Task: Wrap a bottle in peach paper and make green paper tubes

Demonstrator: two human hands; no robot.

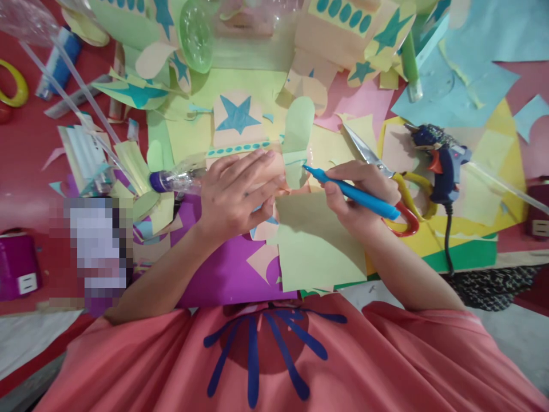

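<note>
My left hand (240, 191) lies spread over a plastic bottle (184, 178) wrapped in peach paper. Its dark blue cap (158, 181) points left. A row of teal ovals and a blue star (238, 114) on peach paper show above the fingers. Between the fingers of my right hand (362, 191) is a blue marker (355, 197). Its tip touches or nearly touches a pale green rounded paper piece (299, 129) at the bottle's right end, where a thin blue line runs. A pale green sheet (321, 240) lies below the hands.
Scissors (407, 194) with red and yellow handles lie beneath and beside my right hand. Further right is a blue glue gun (448, 166) with a cord. Decorated paper pieces (338, 28) and a green bottle base (196, 35) sit at the back. Clear straws (86, 91) cross the left side.
</note>
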